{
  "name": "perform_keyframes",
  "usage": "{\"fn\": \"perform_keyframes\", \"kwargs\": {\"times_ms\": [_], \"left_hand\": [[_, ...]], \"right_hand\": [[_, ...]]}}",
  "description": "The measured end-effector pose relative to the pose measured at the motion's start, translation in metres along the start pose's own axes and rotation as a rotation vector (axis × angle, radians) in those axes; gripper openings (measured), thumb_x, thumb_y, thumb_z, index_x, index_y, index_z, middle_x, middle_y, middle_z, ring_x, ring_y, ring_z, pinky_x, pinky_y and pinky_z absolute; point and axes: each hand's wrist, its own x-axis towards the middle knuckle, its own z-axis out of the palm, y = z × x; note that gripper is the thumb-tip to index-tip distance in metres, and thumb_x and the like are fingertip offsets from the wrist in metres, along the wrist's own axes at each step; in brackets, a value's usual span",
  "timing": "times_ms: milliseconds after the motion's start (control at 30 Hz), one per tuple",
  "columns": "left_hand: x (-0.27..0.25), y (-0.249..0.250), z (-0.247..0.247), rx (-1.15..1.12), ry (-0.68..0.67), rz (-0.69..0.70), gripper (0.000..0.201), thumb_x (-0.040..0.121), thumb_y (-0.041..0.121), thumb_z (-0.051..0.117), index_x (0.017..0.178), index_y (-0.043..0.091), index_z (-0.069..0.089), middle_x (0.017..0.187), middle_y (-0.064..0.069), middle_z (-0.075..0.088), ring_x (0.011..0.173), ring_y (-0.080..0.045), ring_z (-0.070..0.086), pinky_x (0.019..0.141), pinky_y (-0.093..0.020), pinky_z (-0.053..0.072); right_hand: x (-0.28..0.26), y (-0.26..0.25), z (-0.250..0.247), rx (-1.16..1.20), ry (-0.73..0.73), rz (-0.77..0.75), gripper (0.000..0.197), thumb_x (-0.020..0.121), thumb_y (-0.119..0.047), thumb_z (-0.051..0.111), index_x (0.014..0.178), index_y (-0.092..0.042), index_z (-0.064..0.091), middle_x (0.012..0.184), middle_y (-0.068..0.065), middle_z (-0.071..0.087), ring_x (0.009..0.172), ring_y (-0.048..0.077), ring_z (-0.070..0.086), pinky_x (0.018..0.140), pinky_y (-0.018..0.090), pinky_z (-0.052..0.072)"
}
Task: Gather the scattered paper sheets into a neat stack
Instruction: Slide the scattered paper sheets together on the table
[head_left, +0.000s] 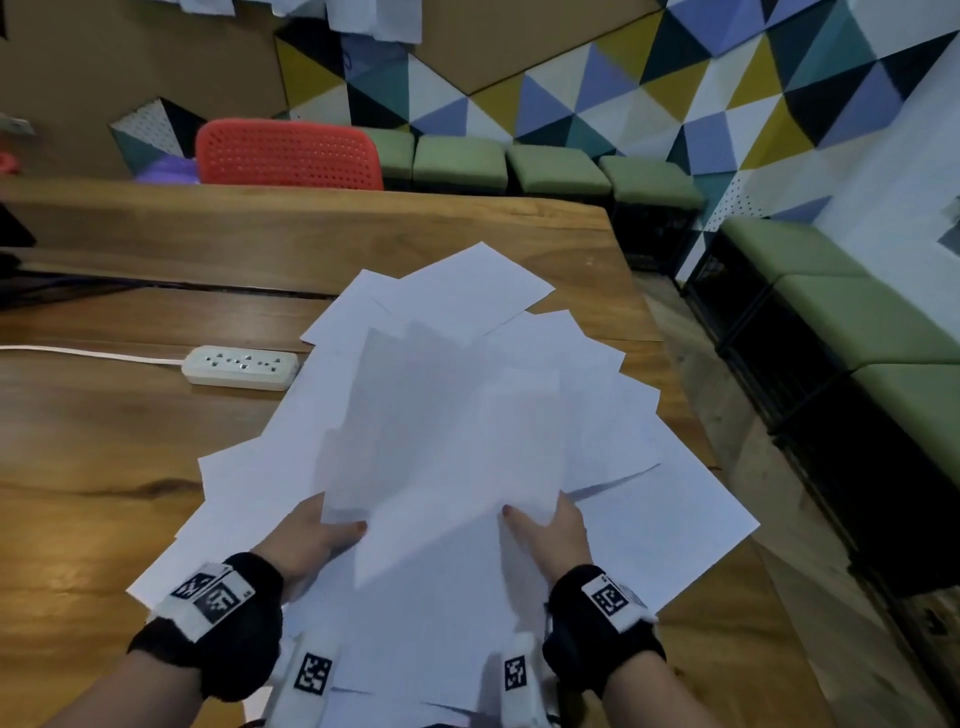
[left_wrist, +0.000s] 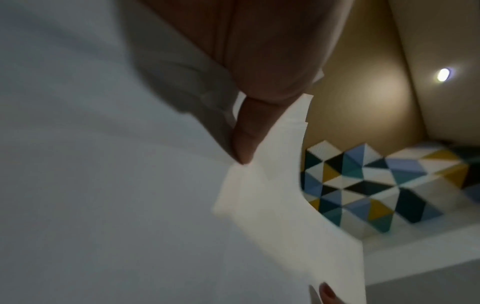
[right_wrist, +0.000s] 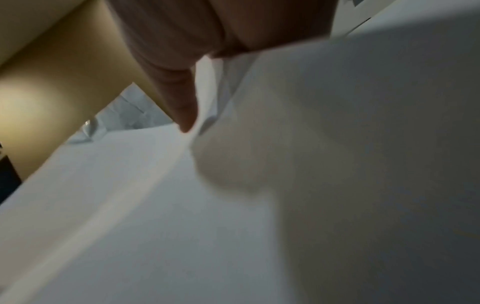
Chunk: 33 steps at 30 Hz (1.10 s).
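Several white paper sheets (head_left: 649, 499) lie fanned and overlapping on the wooden table (head_left: 104, 467). A bunch of sheets (head_left: 441, 426) is lifted off the pile, held at its near edge by both hands. My left hand (head_left: 317, 530) pinches the bunch's left corner, thumb on top. My right hand (head_left: 545, 525) pinches the right corner the same way. In the left wrist view the thumb of my left hand (left_wrist: 246, 133) presses on the paper (left_wrist: 272, 195). In the right wrist view my right hand (right_wrist: 182, 98) presses on paper (right_wrist: 311, 164) too. The fingers under the sheets are hidden.
A white power strip (head_left: 241, 366) with its cable lies on the table left of the sheets. A red chair (head_left: 288, 153) stands behind the table's far edge. Green benches (head_left: 857, 332) line the wall on the right. The table's right edge runs close to the paper.
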Motion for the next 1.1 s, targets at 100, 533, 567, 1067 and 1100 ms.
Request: {"fn": "perform_keyframes", "kwargs": {"times_ms": [100,533,567,1067,1100], "left_hand": [[-0.007,0.024,-0.009,-0.056,-0.051,0.045,0.028,0.087,-0.002,0.052,0.114,0.005,0.058,0.101,-0.013,0.072,0.088,-0.026,0.069,0.078,-0.033,0.053],[0.000,0.015,-0.002,0.112,-0.076,0.026,0.041,0.071,0.031,0.072,0.105,0.010,0.066,0.103,-0.012,0.074,0.090,-0.026,0.071,0.084,-0.041,0.054],[0.001,0.012,-0.002,0.191,-0.058,0.032,0.040,0.072,0.033,0.065,0.106,0.014,0.066,0.104,-0.009,0.073,0.092,-0.025,0.070,0.089,-0.044,0.052],[0.050,0.014,-0.068,-0.149,0.445,-0.006,0.030,0.094,0.013,0.049,0.122,0.004,0.050,0.101,-0.021,0.062,0.088,-0.037,0.057,0.074,-0.042,0.047],[0.055,0.014,-0.070,-0.163,0.444,-0.009,0.029,0.094,0.013,0.049,0.121,0.004,0.050,0.100,-0.021,0.062,0.086,-0.038,0.057,0.074,-0.043,0.047]], "right_hand": [[0.012,-0.003,-0.014,0.270,-0.009,-0.023,0.053,0.059,-0.017,0.083,0.102,-0.022,0.054,0.107,0.007,0.066,0.096,0.022,0.066,0.079,0.030,0.054],[0.004,-0.005,-0.009,0.260,-0.336,0.079,0.018,0.080,0.002,0.065,0.092,-0.011,0.063,0.096,0.010,0.071,0.087,0.023,0.068,0.077,0.031,0.056],[0.002,-0.006,-0.006,0.168,-0.360,0.061,0.018,0.083,-0.001,0.063,0.094,-0.015,0.063,0.103,0.011,0.071,0.095,0.024,0.068,0.084,0.034,0.055],[0.086,-0.015,-0.026,-1.224,-0.313,0.087,0.079,0.087,-0.060,0.034,0.148,-0.021,0.002,0.157,0.020,-0.006,0.145,0.036,0.001,0.117,0.048,0.012],[0.081,-0.019,-0.015,-1.283,-0.355,0.071,0.080,0.086,-0.061,0.033,0.148,-0.021,0.002,0.156,0.023,-0.002,0.144,0.037,0.005,0.116,0.049,0.010]]}}
